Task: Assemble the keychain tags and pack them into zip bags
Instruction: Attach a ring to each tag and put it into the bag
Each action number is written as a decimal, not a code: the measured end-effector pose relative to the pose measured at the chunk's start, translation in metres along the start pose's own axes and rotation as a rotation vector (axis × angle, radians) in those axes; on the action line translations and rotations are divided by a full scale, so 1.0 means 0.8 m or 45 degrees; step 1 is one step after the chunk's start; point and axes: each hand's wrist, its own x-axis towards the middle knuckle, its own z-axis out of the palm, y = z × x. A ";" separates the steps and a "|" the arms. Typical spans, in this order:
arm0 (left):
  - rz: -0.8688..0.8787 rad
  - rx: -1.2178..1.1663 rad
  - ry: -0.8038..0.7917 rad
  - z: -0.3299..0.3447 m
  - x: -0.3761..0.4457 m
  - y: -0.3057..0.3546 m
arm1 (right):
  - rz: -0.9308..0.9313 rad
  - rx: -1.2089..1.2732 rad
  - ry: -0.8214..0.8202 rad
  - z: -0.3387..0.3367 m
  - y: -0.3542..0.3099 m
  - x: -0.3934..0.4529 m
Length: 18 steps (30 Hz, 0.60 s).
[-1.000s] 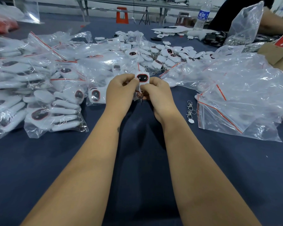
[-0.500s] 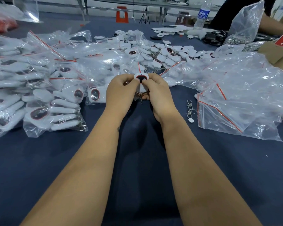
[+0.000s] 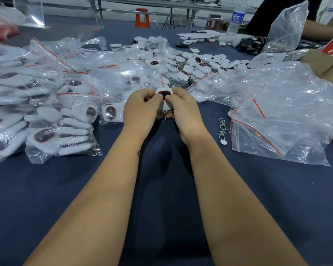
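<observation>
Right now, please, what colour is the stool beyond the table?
Orange plastic stool, clearest in the head view.

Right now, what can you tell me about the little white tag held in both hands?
The tag is a small, rounded white piece, plastic by its look, with a dark oval window rimmed in red. It is held upright above the blue table, pinched between the left hand and right hand. A metal clasp hangs below it.

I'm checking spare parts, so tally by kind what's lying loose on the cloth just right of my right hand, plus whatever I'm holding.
Metal clasps: 2
Small white piece: 1
White tag, pinched by left hand and right hand: 1
Total: 4
</observation>
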 end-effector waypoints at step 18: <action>0.018 0.150 0.047 0.002 0.004 -0.002 | 0.021 0.001 -0.010 0.001 -0.005 -0.003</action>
